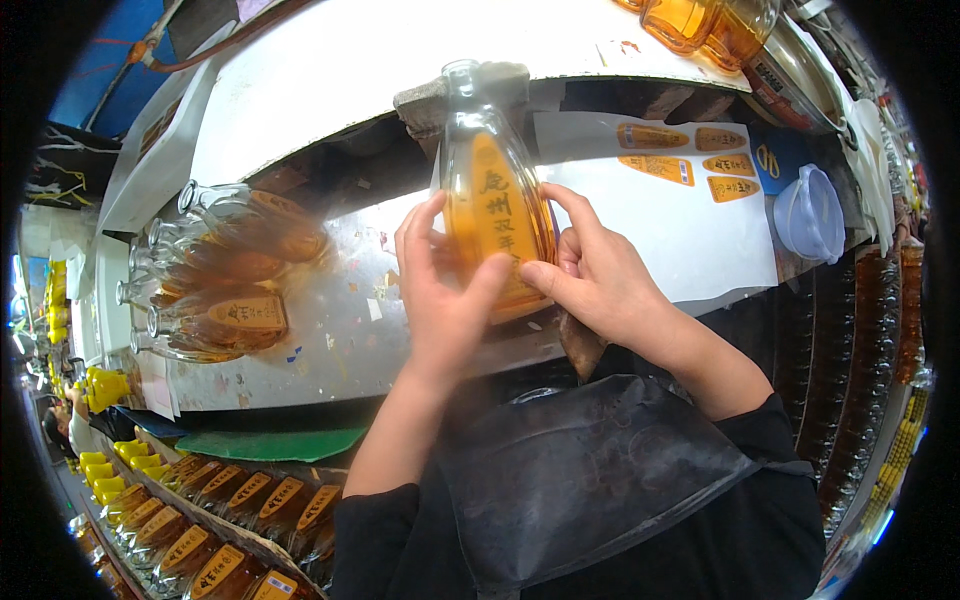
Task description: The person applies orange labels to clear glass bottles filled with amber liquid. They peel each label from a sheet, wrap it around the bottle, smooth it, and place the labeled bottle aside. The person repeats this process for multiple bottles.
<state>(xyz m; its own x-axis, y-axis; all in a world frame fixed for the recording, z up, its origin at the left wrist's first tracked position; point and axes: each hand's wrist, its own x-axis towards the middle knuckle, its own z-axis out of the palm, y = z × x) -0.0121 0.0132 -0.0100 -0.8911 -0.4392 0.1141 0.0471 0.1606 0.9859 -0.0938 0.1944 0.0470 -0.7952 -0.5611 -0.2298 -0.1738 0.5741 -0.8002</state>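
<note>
An amber-tinted glass bottle [469,112] with a clear neck is tilted before me, neck away. A long orange label [499,176] bearing dark writing lies along its upper face. My left hand [442,300], a little blurred, grips the bottle's left side, with the thumb over the label's lower part. On the opposite side, my right hand [604,270] holds the bottle with its fingers along the edge and its thumb near the label's lower end. Behind the neck is a grey, padded-looking support [424,105]. Whether the neck touches it, I cannot tell.
Several amber bottles [247,311] lie at left on the metal tabletop [352,337]. Orange labels [652,136] rest on a white sheet [720,255] at right, near a pale blue tub [810,214]. Labelled bottles [217,574] stand in rows lower left. A person [60,427] appears far left.
</note>
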